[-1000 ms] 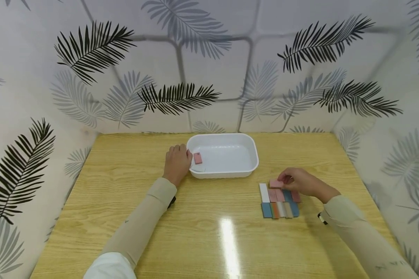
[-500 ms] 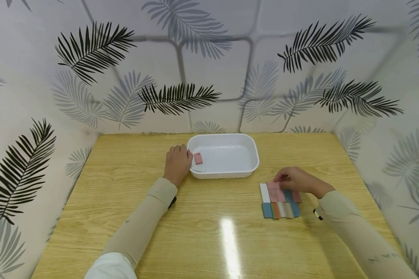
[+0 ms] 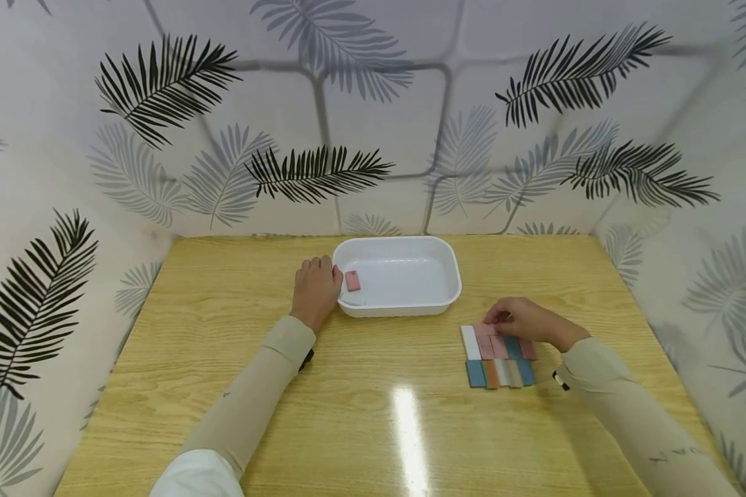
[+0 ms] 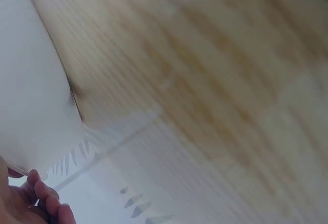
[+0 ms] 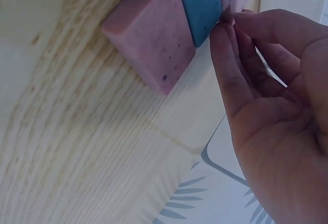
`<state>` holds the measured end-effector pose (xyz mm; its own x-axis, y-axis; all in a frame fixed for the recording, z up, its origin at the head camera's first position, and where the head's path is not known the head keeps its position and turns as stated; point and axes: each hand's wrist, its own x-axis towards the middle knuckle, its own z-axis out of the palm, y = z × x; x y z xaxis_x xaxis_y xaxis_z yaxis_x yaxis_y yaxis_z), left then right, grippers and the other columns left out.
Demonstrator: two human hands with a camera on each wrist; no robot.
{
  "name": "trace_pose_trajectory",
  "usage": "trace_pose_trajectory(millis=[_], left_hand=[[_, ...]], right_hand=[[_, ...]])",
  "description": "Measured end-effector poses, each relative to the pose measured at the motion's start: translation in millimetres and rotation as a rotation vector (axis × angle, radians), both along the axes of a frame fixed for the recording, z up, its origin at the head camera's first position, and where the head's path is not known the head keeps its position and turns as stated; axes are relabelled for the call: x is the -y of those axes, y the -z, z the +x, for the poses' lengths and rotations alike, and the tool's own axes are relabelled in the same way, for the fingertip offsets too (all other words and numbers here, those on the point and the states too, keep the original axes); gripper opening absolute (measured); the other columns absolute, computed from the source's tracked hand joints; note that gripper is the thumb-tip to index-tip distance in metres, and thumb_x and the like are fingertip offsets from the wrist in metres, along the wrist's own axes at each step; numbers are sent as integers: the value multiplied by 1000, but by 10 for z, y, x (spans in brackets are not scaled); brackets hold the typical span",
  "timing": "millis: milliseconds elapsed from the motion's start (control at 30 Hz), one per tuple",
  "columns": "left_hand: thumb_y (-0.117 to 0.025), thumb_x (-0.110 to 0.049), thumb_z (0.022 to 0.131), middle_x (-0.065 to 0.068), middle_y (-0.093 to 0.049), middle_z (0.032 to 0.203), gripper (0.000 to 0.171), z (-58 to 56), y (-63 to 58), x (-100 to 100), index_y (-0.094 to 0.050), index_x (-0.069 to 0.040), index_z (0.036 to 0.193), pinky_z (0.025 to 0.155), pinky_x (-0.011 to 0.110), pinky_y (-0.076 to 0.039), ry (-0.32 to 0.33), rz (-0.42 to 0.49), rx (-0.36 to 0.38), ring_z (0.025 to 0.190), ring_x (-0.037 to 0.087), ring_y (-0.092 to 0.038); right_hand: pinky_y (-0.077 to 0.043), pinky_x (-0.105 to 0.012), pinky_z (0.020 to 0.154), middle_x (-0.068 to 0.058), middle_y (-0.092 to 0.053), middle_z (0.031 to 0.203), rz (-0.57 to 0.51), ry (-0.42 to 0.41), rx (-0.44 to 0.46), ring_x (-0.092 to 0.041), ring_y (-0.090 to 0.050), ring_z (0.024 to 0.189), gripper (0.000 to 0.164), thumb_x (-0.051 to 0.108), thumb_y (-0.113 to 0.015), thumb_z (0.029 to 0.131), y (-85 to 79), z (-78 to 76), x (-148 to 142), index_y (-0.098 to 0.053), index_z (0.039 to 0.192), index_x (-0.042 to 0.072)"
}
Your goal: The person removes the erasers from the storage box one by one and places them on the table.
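My left hand (image 3: pixel 316 293) grips the left rim of a white plastic basin (image 3: pixel 398 311); in the left wrist view its fingers (image 4: pixel 50 203) curl at the rim. Inside the basin lie a pink block (image 3: pixel 353 281) and a flat white piece (image 3: pixel 354 299). At the right, my right hand (image 3: pixel 528 322) pinches a pink block (image 3: pixel 482 329) between thumb and fingertips, at the far side of a block arrangement. Pink blocks (image 3: pixel 485 348), a white block (image 3: pixel 470 343) and a blue block (image 3: pixel 512 347) lie beside it. The hand partly covers the pinched block.
A nearer row holds a blue block (image 3: pixel 475 373), an orange-and-green block (image 3: pixel 491 375), a tan block (image 3: pixel 513 373) and others, laid side by side. Everything stands on a wooden table (image 3: pixel 255 276), backed by a leaf-patterned curtain (image 3: pixel 373 124).
My right hand has moved slightly left, bringing the pink block down against the far edge of the arrangement. My left hand stays on the basin's rim.
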<state>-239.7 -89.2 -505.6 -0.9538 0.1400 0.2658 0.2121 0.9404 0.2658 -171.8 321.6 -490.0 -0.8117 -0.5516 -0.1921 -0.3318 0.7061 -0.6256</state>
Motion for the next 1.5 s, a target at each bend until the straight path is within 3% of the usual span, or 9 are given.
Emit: trace_pose_trajectory(millis=[267,533,667,833,1000,1200,1333,1500], left_hand=[[-38,-26,97,15,-56,91,31,-14,-9,-1,-54,1,100,72,41,-41,-2,0,2,85,30,-49],[-39,-25,97,14,-56,89,29,-8,-10,-1,-54,0,98,70,41,-40,1,18,4,82,29,-48],[-39,-25,97,13,-55,87,29,-20,-6,-1,-54,0,97,70,41,-40,5,23,-3,81,29,-48],[-39,-26,97,14,-55,88,29,-24,-3,1,-53,0,96,71,41,-40,0,31,1,82,29,-48],[-38,-25,97,13,-55,89,30,-18,5,-5,-54,0,98,72,41,-40,-3,39,23,84,29,-48],[-40,-25,97,14,-55,89,29,-13,16,2,-54,0,98,71,42,-39,5,44,11,83,29,-48],[-40,-25,96,14,-56,89,29,-14,18,2,-54,0,97,72,42,-40,3,38,7,84,30,-48],[-41,-25,96,15,-56,91,29,-22,1,-3,-54,1,100,73,42,-40,-4,37,23,85,30,-49]], right_hand=[[-49,-39,78,-7,-64,98,5,23,6,-24,-61,92,13,5,-62,87,-5,-8,23,-65,99,2],[-50,-35,74,-7,-64,95,-20,15,-159,-20,-61,87,12,6,-58,89,-143,-30,141,-66,97,1],[-50,-33,75,-11,-64,96,-79,-5,-208,-18,-61,86,13,6,-57,90,-293,-47,307,-65,100,2],[-50,-33,76,-4,-64,96,-128,-3,-252,-12,-60,85,12,8,-58,90,-402,-68,576,-65,100,7],[-49,-31,73,-7,-63,95,-141,-10,-280,-14,-59,84,15,5,-58,90,-355,-110,855,-64,102,0],[-48,-31,74,-3,-61,92,-87,6,-327,-14,-57,82,15,5,-60,87,-287,-223,1188,-65,101,0],[-47,-31,75,-5,-62,89,-67,-33,-310,-15,-56,80,14,3,-59,87,-249,-322,1400,-66,98,-2],[-47,-31,76,-12,-66,92,-80,-42,-199,-17,-59,83,13,0,-60,86,-284,-429,1675,-66,98,-4]])
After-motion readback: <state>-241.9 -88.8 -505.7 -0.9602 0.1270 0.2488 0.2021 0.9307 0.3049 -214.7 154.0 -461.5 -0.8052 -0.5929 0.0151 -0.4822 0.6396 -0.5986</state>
